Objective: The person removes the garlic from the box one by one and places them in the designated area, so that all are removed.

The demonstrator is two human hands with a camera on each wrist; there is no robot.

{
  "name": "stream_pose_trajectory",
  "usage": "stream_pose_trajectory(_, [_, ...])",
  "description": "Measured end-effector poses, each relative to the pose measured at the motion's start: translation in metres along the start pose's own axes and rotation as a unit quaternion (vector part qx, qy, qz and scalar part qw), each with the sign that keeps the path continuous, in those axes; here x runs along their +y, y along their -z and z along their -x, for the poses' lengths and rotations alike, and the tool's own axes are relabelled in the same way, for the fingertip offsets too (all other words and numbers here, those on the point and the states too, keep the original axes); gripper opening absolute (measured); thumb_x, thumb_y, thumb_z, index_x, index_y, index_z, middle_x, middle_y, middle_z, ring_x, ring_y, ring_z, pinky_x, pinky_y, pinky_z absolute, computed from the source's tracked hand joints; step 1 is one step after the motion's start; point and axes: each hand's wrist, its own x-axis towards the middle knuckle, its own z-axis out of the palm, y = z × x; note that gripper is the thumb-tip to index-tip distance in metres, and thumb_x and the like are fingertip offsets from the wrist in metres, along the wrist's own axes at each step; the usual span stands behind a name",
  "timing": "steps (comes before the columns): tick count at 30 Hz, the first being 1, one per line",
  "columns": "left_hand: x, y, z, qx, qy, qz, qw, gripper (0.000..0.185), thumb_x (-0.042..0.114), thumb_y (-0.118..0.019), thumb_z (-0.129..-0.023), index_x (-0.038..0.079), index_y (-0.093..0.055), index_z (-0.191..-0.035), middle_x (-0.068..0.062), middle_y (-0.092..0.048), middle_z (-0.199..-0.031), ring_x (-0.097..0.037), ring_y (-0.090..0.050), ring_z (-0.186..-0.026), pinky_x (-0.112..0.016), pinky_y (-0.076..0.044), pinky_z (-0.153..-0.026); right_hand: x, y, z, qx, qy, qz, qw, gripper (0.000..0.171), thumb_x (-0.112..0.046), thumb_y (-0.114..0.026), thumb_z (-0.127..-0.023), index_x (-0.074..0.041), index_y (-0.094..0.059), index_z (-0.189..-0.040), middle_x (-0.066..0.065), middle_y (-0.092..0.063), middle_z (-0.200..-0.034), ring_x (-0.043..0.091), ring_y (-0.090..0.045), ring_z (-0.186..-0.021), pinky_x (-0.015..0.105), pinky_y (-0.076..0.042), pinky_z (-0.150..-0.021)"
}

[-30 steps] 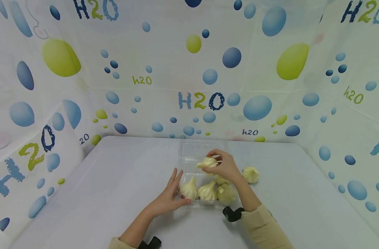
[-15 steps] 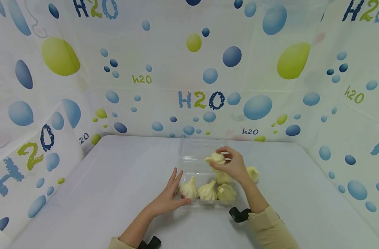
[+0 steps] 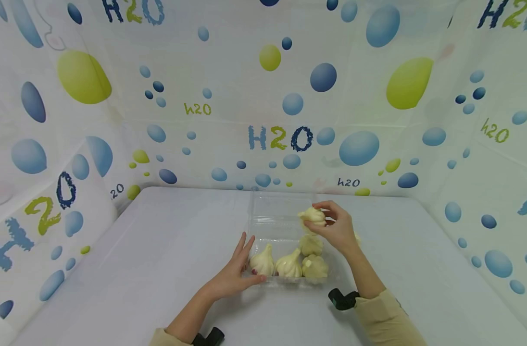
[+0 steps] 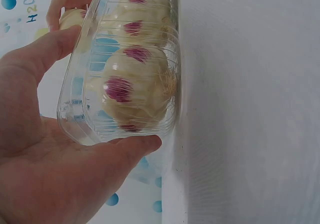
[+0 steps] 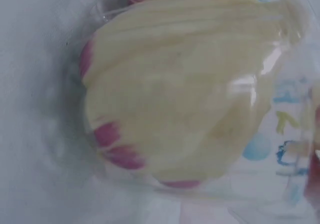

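Note:
A clear plastic clamshell container [image 3: 285, 281] lies on the table with its lid [image 3: 276, 206] folded back. Several pale garlic bulbs [image 3: 289, 265] sit inside it, along the front and right side. My left hand [image 3: 233, 275] rests against its front left corner, fingers stretched along the side and thumb at the front; the left wrist view shows this hand [image 4: 55, 164] beside the ribbed wall. Above the back right part, my right hand [image 3: 336, 228] pinches another garlic bulb [image 3: 312, 216] between thumb and fingers. A bulb with purple streaks [image 5: 180, 94] fills the right wrist view behind clear plastic.
One more garlic bulb [image 3: 357, 238] lies on the white table [image 3: 159, 240] right of the container, mostly hidden by the right wrist. A patterned backdrop [image 3: 229, 72] surrounds the table at the back and sides. Black wrist mounts [image 3: 343, 299] stick out from both sleeves.
My right hand has moved to the right with its garlic bulb, from over the container's middle to its back right, uncovering the bulbs below. My left hand stays in place.

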Motion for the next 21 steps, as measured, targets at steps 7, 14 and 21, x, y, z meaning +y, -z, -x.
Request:
stream_pose_trajectory(7, [0.001,0.0,0.001,0.004,0.0,-0.004,1.0,0.092,0.036,-0.065,-0.073,0.023,-0.001,-0.137,-0.005,0.017,-0.139,-0.034,-0.006,-0.126,-0.049,-0.031,-0.09,0.042,0.011,-0.003,0.011,0.024,-0.057,0.998,0.038,-0.015,-0.075,-0.063,-0.011,-0.059,-0.097,0.007,-0.058,-0.102,0.018,-0.055,-0.082,0.023,-0.046,-0.057])
stream_pose_trajectory(14, [0.002,0.0,0.001,0.005,0.001,-0.006,1.0,0.092,0.037,-0.065,-0.073,0.023,-0.001,-0.137,-0.002,0.017,-0.139,-0.032,-0.007,-0.126,-0.047,-0.032,-0.09,0.107,0.026,-0.008,0.044,0.047,0.013,0.998,0.042,-0.021,-0.075,-0.063,-0.017,-0.058,-0.101,0.0,-0.058,-0.104,0.015,-0.056,-0.082,0.021,-0.046,-0.055])
stream_pose_trajectory(21, [0.001,-0.001,0.001,0.007,-0.003,-0.008,0.9999,0.091,0.037,-0.064,-0.073,0.024,-0.001,-0.137,-0.004,0.017,-0.14,-0.034,-0.004,-0.126,-0.052,-0.028,-0.09,0.145,0.04,-0.011,0.09,0.062,0.045,0.993,0.046,-0.026,-0.077,-0.06,-0.025,-0.057,-0.101,-0.008,-0.058,-0.104,0.013,-0.057,-0.081,0.024,-0.047,-0.054])
